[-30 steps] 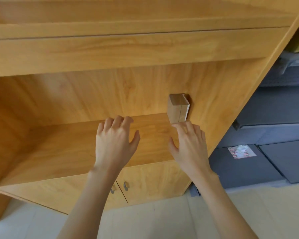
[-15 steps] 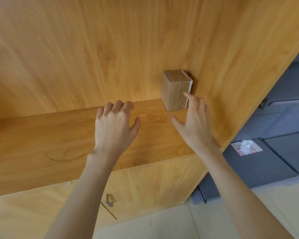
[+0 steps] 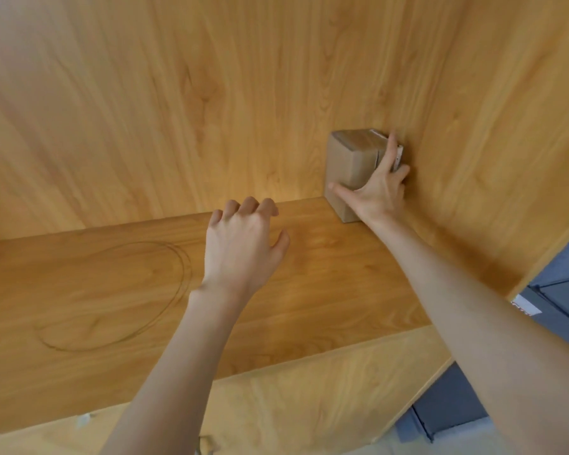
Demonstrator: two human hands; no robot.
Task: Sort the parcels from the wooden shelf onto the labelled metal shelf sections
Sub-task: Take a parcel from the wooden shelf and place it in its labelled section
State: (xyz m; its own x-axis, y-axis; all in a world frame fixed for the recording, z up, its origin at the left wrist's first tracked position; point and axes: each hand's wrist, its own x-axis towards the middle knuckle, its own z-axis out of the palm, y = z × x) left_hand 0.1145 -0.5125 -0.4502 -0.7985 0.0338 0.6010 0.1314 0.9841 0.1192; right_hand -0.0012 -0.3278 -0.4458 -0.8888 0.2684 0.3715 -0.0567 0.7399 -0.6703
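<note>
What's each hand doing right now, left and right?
Left hand: open, fingers loosely curled, holding nothing, over the wooden shelf.
Right hand: closed around the cardboard parcel in the back corner.

Not much going on besides the sorting stuff, tbh. Under the wooden shelf (image 3: 276,307) board there's a cabinet front (image 3: 309,405) in the same honey-coloured wood grain, running down to the bottom edge of the view. A curved metal handle (image 3: 207,446) pokes up right at the bottom, only partly in shot. Further left on that front there's a small pale bit (image 3: 83,420), too blurry to say what it is. Down in the bottom right corner you can see a strip of pale, cream-coloured floor (image 3: 467,443).
</note>
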